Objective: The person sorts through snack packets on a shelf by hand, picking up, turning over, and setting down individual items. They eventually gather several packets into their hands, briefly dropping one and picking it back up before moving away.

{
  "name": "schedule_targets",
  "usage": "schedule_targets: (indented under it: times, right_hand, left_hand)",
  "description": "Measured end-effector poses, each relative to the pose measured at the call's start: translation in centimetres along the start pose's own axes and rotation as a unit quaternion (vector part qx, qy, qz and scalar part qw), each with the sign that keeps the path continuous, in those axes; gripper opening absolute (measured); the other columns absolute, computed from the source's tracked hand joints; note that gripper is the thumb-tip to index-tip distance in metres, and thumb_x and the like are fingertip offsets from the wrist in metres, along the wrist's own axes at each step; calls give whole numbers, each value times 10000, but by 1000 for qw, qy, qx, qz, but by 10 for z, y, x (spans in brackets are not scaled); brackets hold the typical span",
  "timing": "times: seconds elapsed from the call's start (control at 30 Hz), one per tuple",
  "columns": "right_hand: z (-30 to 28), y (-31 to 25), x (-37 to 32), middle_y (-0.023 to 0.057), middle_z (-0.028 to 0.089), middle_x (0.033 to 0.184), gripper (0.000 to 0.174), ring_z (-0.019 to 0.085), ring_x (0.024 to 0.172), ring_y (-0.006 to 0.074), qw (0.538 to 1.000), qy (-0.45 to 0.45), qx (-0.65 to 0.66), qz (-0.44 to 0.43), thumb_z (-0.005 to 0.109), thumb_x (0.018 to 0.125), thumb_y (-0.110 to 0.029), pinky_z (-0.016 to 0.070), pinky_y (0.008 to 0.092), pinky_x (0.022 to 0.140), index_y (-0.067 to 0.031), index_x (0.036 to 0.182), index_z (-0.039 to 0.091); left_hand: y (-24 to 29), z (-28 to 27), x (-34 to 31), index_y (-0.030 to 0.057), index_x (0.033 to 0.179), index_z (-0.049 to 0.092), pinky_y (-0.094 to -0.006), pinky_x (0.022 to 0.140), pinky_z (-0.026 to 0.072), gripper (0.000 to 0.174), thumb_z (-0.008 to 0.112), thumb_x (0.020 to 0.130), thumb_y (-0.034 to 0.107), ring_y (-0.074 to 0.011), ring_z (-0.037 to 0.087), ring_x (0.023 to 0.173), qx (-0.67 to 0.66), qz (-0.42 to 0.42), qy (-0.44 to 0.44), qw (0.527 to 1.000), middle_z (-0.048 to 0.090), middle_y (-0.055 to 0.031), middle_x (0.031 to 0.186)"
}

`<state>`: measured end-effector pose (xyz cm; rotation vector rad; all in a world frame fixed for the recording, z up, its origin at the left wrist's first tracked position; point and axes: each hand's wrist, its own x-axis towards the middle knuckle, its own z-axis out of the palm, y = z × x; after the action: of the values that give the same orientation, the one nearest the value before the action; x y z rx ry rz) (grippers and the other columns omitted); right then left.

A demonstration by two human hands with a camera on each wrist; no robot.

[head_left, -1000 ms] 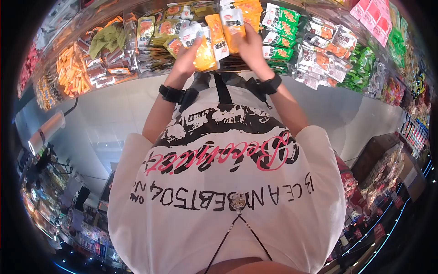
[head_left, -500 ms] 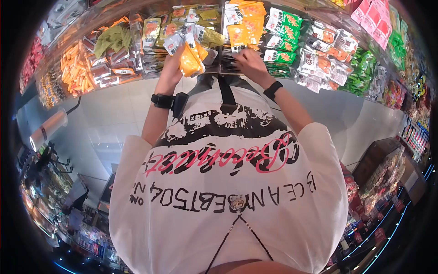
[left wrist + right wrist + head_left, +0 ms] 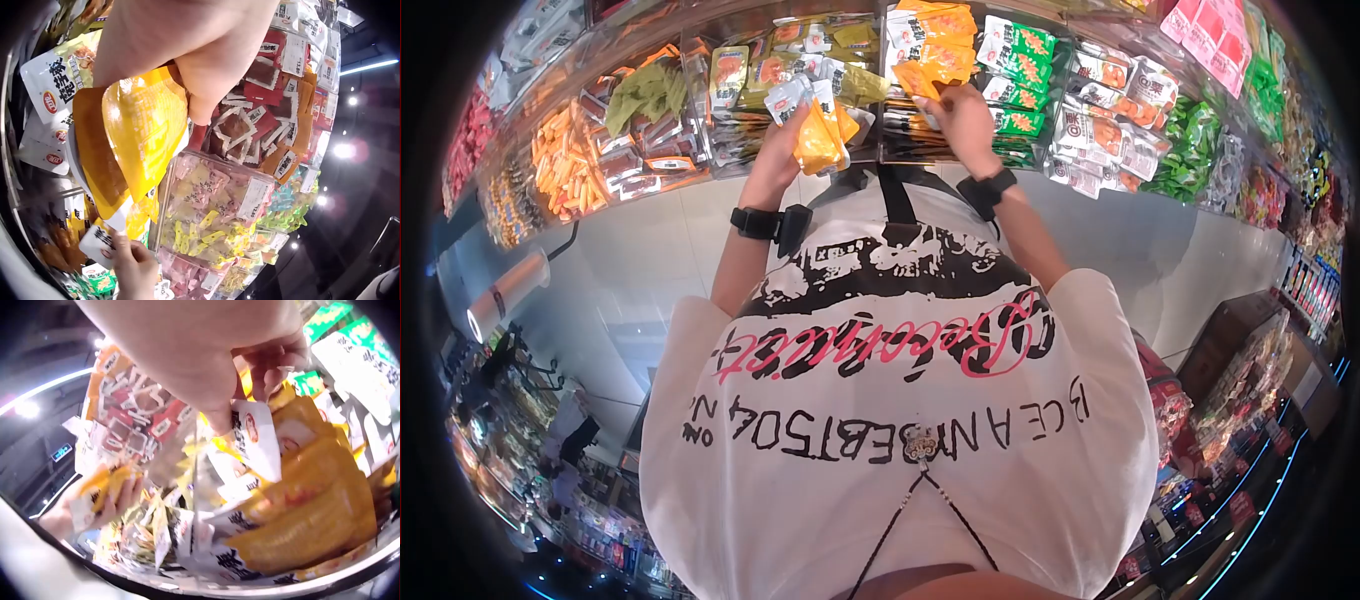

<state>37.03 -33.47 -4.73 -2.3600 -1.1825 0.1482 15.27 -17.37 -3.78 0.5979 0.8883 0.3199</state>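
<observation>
In the head view my left hand (image 3: 774, 155) grips a small bunch of yellow snack packets (image 3: 820, 145) with white ends, held over the front edge of the bins. The left wrist view has these yellow packets (image 3: 147, 134) fanned out below the fingers and thumb. My right hand (image 3: 967, 128) is at the compartment of yellow-and-white packets and pinches one yellow packet (image 3: 915, 80). Seen from the right wrist, that packet's white end (image 3: 259, 434) sticks out below the thumb, over a stack of yellow packets (image 3: 306, 500).
Olive-gold packets (image 3: 730, 75) lie left of the yellow ones, green-and-white packets (image 3: 1025, 55) to the right. A clear divider (image 3: 883, 120) separates the compartments. Farther along are orange-wrapped snacks (image 3: 565, 150) and white chestnut-print packets (image 3: 1115, 135).
A second ago both hands held yellow packets close together. The left hand has since shifted left with its bunch; the right went down at the bin's front and now holds a packet higher up.
</observation>
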Motion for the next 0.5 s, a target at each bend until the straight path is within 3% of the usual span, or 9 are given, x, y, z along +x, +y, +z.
schedule_targets:
  times: [0.07,0.13,0.17,0.2,0.23,0.3,0.33,0.43,0.5]
  right_hand:
    - [-25,-6,4,139,610,628,375,590,532,241,979,-91,98,152,683,748,-380,435,340,486,-18,670,625]
    - [-38,-2,-1,67,567,560,368,501,431,158,907,-88,291,292,642,790,-359,379,300,422,-42,612,579]
    - [-46,-1,-4,23,519,520,369,440,388,119,852,-97,353,374,626,802,-347,339,283,384,-60,586,547]
    - [-59,3,-9,-56,386,484,253,292,378,57,706,-171,502,470,565,848,-316,208,215,365,-133,681,513]
    - [-62,5,-15,-56,386,484,253,292,378,57,706,-166,499,474,565,848,-316,208,215,365,-133,681,513]
    - [-65,4,-25,-62,367,487,213,266,375,46,589,-211,582,519,546,862,-324,188,208,362,-145,758,497]
    - [-65,-1,-27,-60,418,524,212,292,388,44,634,-213,533,518,520,883,-353,206,200,369,-151,823,502]
    - [-45,-24,-21,-42,526,606,237,326,419,42,670,-221,438,557,499,897,-383,236,196,385,-160,821,513]
    - [-9,-13,-17,-10,647,769,287,461,517,65,625,-343,463,527,439,918,-373,312,224,429,-128,873,580]
  left_hand:
    - [0,-6,3,-18,1206,439,-325,830,488,367,499,924,210,-192,580,997,-1,-3,3,1000,560,-92,1123]
    - [0,-10,5,-18,1206,438,-328,836,487,367,495,925,210,-195,579,1003,-8,-24,4,1000,558,-97,1128]
    - [0,-12,8,-19,1207,437,-331,842,485,366,491,927,209,-198,578,1008,-14,-41,10,999,556,-101,1133]
    - [-3,-16,10,-21,1219,428,-336,855,480,375,482,930,211,-205,574,1020,-12,-43,13,999,551,-108,1145]
    - [-7,-21,13,-21,1219,428,-336,855,480,375,482,930,211,-205,574,1020,-13,-47,8,999,551,-108,1145]
    - [-10,-26,16,-17,1233,418,-338,861,477,386,478,932,217,-205,572,1024,-29,-57,-21,998,547,-106,1153]
    - [-11,-26,15,-10,1242,414,-332,860,474,390,475,933,221,-200,572,1021,-27,-55,-19,998,548,-99,1152]
    - [-14,-25,16,-3,1242,416,-324,856,472,392,481,930,225,-192,574,1012,-40,-54,-30,997,550,-93,1149]
    - [-10,-22,15,-5,1238,419,-320,852,472,393,485,928,227,-190,573,1010,-30,-59,-30,997,550,-91,1148]
